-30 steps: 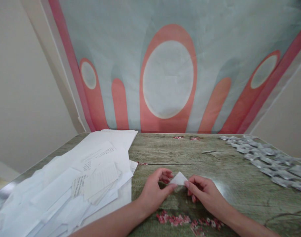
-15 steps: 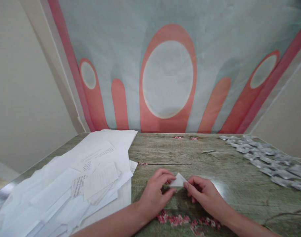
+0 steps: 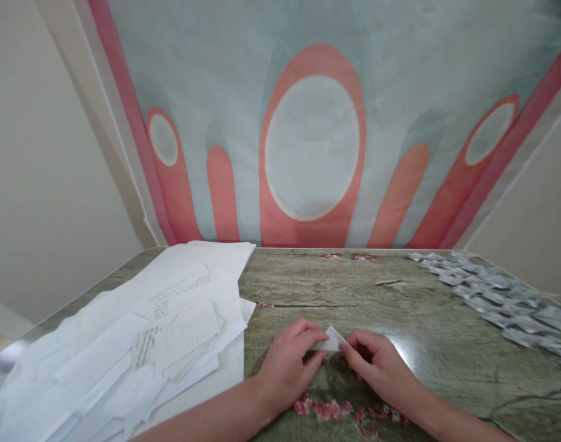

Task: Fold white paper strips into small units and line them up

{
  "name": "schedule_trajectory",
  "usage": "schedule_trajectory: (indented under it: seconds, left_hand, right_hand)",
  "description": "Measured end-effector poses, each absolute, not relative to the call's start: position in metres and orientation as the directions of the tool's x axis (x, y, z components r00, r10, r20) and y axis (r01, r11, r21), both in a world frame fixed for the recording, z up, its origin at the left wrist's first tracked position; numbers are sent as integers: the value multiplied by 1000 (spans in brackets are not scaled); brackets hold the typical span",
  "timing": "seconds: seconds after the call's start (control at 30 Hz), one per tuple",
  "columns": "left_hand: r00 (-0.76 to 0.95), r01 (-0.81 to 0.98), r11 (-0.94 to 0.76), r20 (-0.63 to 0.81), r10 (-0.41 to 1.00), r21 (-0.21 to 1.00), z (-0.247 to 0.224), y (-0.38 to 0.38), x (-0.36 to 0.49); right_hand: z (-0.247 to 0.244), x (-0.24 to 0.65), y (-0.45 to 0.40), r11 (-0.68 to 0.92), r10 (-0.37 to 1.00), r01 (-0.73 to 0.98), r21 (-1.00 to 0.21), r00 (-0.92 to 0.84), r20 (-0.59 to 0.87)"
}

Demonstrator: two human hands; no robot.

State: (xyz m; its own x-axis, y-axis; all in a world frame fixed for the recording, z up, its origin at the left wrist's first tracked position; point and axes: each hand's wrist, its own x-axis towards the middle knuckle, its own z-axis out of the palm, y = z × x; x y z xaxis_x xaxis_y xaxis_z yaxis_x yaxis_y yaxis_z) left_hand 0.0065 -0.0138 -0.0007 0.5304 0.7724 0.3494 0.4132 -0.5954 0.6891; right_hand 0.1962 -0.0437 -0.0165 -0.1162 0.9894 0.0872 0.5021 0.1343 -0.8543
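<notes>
Between both hands, just over the tabletop, is a small folded piece of white paper [image 3: 332, 340] with a pointed top. My left hand [image 3: 293, 355] pinches its left end between thumb and fingers, and the fingertips cover part of it. On the other side, my right hand [image 3: 376, 363] grips the right corner with thumb and curled forefinger. The paper's underside and the fingers behind it are hidden.
A spread heap of white paper sheets and scraps [image 3: 100, 350], some printed, covers the table's left side. Rows of small folded grey-white paper pieces [image 3: 506, 294] lie at the right. The wood-patterned table [image 3: 308, 276] meets a painted backdrop [image 3: 312, 147] behind.
My left fingers have closed further over the paper's left end, so less of it shows. Both hands have shifted very slightly; the paper stays between them.
</notes>
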Motion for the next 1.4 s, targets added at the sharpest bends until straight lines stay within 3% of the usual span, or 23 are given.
schedule_trajectory:
  seconds: [0.4, 0.8, 1.27, 1.4]
  left_hand:
    - [611, 524, -662, 306, 730, 535, -7, -11, 8]
    - [483, 350, -471, 275, 831, 809, 2, -9, 14]
    - [501, 228, -353, 202, 842, 907, -3, -12, 15]
    - [501, 242, -402, 242, 831, 883, -3, -11, 15]
  right_hand:
    - [-19, 191, -42, 238, 971, 587, -774, -153, 183]
    - [-16, 189, -44, 329, 944, 498, -803, -186, 272]
    - [-15, 192, -43, 362, 932, 510, -780, -203, 300]
    - [-17, 193, -43, 367, 930, 518, -773, -212, 300]
